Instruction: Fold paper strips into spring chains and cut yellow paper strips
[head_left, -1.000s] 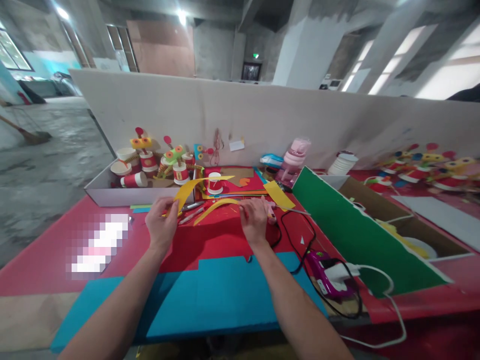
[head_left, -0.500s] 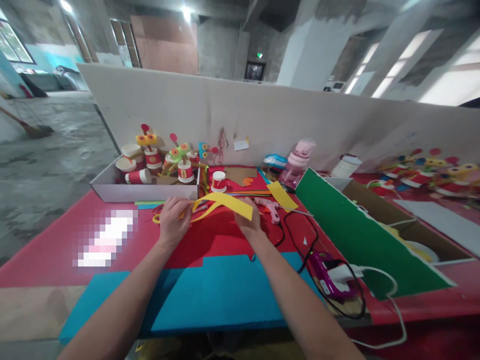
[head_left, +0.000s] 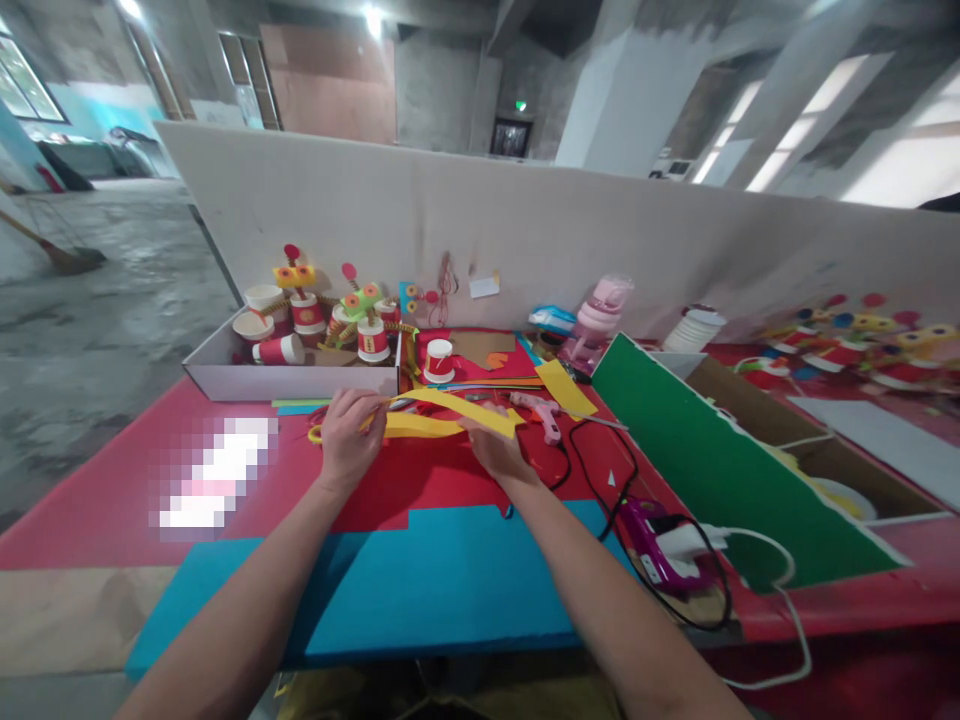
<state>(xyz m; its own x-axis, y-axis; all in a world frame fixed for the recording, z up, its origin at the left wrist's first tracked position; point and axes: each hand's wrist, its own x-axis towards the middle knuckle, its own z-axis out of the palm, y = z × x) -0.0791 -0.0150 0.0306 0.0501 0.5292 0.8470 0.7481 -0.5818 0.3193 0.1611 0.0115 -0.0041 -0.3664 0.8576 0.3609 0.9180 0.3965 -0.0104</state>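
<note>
My left hand [head_left: 351, 432] pinches the left end of two yellow paper strips [head_left: 435, 402] that stretch across to the right. The upper strip arches over and its free end lies in front of my right hand [head_left: 491, 438]. The lower strip runs to the fingers of that hand, which are closed on it, though the upper strip partly hides them. Just left of my left hand, a yellow loop like a scissors handle [head_left: 315, 434] shows on the red table cover. Right of my right hand lies a pink glue gun [head_left: 541, 415].
Behind my hands stand a red and white paper cup [head_left: 439, 361] and a white box [head_left: 292, 383] of cup figures. Blue sheet [head_left: 450, 600] covers the front edge. At right are a purple power strip [head_left: 660, 555], cables and a green panel [head_left: 735, 470].
The lower yellow strip has straightened and now reaches my right hand's fingers. My right hand has turned slightly, and the upper strip's end has shifted a little right.
</note>
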